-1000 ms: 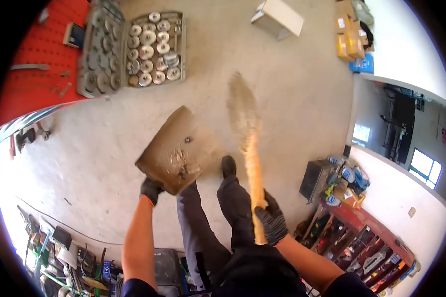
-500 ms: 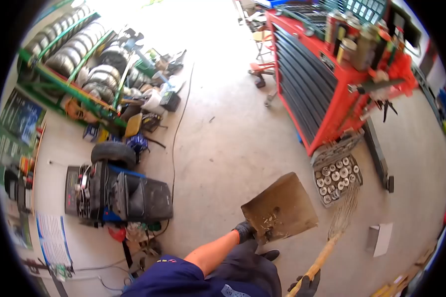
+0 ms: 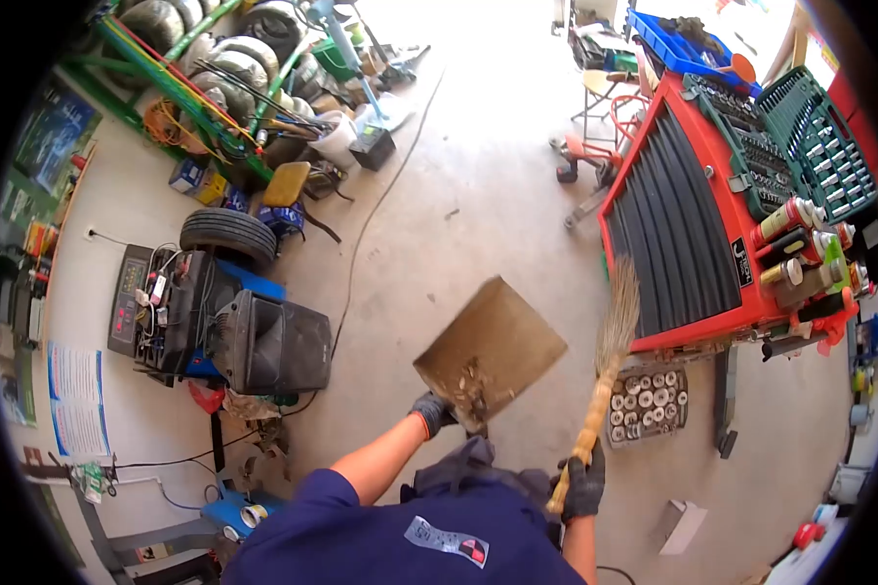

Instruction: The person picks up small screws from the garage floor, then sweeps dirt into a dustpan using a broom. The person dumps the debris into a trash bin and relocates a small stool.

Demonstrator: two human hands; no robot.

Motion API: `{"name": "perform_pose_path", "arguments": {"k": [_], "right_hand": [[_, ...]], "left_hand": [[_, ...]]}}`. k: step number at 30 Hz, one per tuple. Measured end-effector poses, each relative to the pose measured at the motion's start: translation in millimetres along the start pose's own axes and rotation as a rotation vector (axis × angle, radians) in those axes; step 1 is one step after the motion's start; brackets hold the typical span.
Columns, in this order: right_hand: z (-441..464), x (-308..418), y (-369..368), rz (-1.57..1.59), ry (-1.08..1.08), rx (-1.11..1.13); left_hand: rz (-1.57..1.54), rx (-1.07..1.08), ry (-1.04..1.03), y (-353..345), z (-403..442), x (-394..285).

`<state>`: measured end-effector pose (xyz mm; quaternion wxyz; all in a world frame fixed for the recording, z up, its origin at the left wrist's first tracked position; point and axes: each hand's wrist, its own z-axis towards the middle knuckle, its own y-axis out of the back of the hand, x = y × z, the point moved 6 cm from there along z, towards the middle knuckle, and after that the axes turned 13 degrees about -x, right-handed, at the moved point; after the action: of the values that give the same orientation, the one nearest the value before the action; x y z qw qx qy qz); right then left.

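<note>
My left hand (image 3: 435,413), in a dark glove, is closed at the near corner of a flat dustpan (image 3: 502,341); the handle itself is hidden. Bits of debris (image 3: 473,385) lie toward the pan's near side. In my gloved right hand (image 3: 583,483) is the wooden handle of a straw broom (image 3: 605,375), with the fingers wrapped round it. The broom points away from me, its bristles up beside the front of the red tool cabinet (image 3: 693,336). Between pan and broom there is a gap.
A case of round metal pieces (image 3: 646,405) lies by the cabinet's foot. A white folded card (image 3: 683,526) is on the floor at right. To the left stand a black machine (image 3: 273,346) and a tire (image 3: 229,234). A dark cable (image 3: 361,234) runs along the floor.
The dustpan has shifted left and a little up in view. The broom has swung upward and left, from over the case to beside the cabinet. My view has turned.
</note>
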<state>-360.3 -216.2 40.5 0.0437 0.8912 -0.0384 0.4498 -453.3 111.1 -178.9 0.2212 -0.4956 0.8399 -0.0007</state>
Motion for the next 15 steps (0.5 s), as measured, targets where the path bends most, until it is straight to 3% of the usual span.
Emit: {"name": "perform_pose_path", "arguments": {"k": [3, 7, 10, 12, 14, 15], "right_hand": [[55.0, 46.4, -47.7, 0.034, 0.029, 0.002], [156.3, 116.7, -137.4, -0.032, 0.027, 0.077], [272.1, 157.6, -229.5, -0.030, -0.002, 0.234], [329.6, 207.0, -288.8, -0.096, 0.170, 0.326], [358.4, 270.6, -348.8, -0.021, -0.083, 0.308], [389.4, 295.6, -380.0, -0.052, -0.022, 0.335]], "left_hand": [[0.008, -0.063, -0.080, -56.0, -15.2, -81.1], [-0.136, -0.029, 0.000, -80.2, 88.3, -128.7], [-0.257, 0.023, -0.009, -150.9, 114.9, -211.1], [-0.159, -0.219, -0.076, -174.3, 81.0, -266.0], [-0.226, -0.215, -0.095, -200.9, 87.4, -329.5], [-0.202, -0.192, -0.115, -214.7, 86.3, -359.5]]}}
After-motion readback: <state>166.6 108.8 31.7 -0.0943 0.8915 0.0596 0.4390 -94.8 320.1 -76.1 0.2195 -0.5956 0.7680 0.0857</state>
